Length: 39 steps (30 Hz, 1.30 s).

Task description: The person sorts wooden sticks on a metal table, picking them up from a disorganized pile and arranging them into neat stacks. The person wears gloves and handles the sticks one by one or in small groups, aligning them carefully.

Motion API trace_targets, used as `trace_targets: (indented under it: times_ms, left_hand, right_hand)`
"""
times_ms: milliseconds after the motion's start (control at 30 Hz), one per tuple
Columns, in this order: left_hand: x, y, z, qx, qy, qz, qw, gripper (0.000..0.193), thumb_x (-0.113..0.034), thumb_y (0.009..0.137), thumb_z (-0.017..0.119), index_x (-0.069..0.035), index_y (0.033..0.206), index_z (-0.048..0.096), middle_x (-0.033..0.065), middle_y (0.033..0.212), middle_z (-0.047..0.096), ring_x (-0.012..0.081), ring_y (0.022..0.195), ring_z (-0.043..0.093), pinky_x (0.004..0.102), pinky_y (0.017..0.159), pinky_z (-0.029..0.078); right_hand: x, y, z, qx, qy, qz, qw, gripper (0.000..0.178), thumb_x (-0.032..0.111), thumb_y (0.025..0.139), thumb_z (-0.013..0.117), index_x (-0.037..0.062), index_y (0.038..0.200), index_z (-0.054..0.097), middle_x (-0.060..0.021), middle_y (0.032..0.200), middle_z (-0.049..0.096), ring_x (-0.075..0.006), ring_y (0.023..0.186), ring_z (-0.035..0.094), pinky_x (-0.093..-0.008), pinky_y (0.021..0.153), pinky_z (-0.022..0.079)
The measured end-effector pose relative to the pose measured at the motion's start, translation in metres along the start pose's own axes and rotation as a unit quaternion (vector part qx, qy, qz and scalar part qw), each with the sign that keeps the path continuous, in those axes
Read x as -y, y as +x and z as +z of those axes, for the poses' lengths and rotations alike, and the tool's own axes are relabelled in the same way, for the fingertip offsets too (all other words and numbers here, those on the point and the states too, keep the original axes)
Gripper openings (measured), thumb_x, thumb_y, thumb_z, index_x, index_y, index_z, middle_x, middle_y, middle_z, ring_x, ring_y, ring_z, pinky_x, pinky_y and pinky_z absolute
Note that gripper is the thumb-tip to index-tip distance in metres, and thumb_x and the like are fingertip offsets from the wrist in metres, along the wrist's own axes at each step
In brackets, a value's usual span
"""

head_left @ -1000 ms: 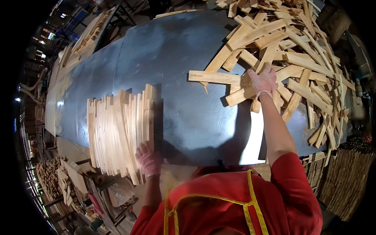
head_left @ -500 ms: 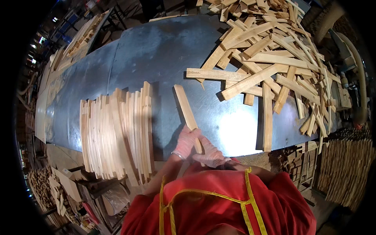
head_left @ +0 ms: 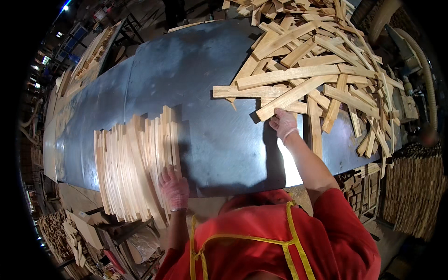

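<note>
At the near right end of a row of pale wooden slats, my gloved left hand rests against the outer slats with its fingers stretched over them. The slats stand side by side, most running away from me, with one lying aslant on top. My gloved right hand reaches out to a heap of loose slats on the right. Its fingers are closed at the near end of a wooden slat, which still lies on the heap. The fingertips are partly hidden.
A blue-grey metal-topped table carries both the row and the heap. Stacked wood stands beyond its right edge. A pale hose curves at far right. More wood and cut boards lie at lower left.
The slat both hands held over the table's near middle is out of them. My left hand has moved left to the row, and my right hand forward and right to the heap.
</note>
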<state>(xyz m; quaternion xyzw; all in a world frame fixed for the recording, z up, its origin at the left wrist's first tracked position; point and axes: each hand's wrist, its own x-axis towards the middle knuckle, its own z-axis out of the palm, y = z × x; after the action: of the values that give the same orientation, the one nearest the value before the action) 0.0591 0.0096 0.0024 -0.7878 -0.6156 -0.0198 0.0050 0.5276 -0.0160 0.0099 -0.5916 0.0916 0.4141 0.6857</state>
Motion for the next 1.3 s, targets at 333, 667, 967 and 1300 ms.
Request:
trace_targets:
  times_ms: [333,667,967,1300]
  left_hand:
    - [-0.165,0.009,0.004,0.089,-0.154,0.168,0.970,0.088,-0.047,0.080,0.080,-0.008,0.152,0.046,0.0150,0.141,0.057,0.0356,0.131,0.053,0.0520,0.107,0.045]
    - [-0.151,-0.013,0.003,0.194,-0.066,0.171,0.964,0.074,-0.041,0.087,0.076,-0.013,0.148,0.047,0.0150,0.112,0.069,0.0371,0.104,0.068,0.0516,0.088,0.054]
    - [-0.030,-0.107,-0.001,0.227,-0.230,0.046,0.945,0.059,-0.029,0.096,0.066,-0.016,0.152,0.050,0.0167,0.101,0.074,0.0384,0.090,0.073,0.0481,0.079,0.058]
    - [-0.026,-0.068,-0.008,0.299,-0.298,0.059,0.905,0.069,-0.054,0.095,0.065,-0.023,0.154,0.048,0.0230,0.117,0.071,0.0457,0.102,0.070,0.0533,0.089,0.057]
  right_hand:
    - [-0.015,-0.092,-0.002,0.514,-0.566,-0.098,0.637,0.057,0.029,0.088,0.068,0.0018,0.138,0.062,-0.0188,0.117,0.071,-0.0301,0.115,0.065,-0.0405,0.103,0.050]
    - [0.105,0.037,0.088,0.234,-0.816,-0.302,0.435,0.066,0.051,0.086,0.076,0.0110,0.137,0.063,-0.0203,0.125,0.070,-0.0385,0.119,0.067,-0.0463,0.103,0.052]
    - [0.035,-0.051,0.021,0.227,-0.515,-0.152,0.812,0.052,0.036,0.090,0.071,0.0031,0.131,0.071,-0.0141,0.100,0.076,-0.0215,0.091,0.070,-0.0346,0.085,0.055]
    - [-0.137,-0.198,0.038,0.357,-0.652,-0.005,0.669,0.073,0.037,0.090,0.072,-0.0030,0.147,0.048,-0.0282,0.128,0.069,-0.0393,0.115,0.069,-0.0428,0.106,0.051]
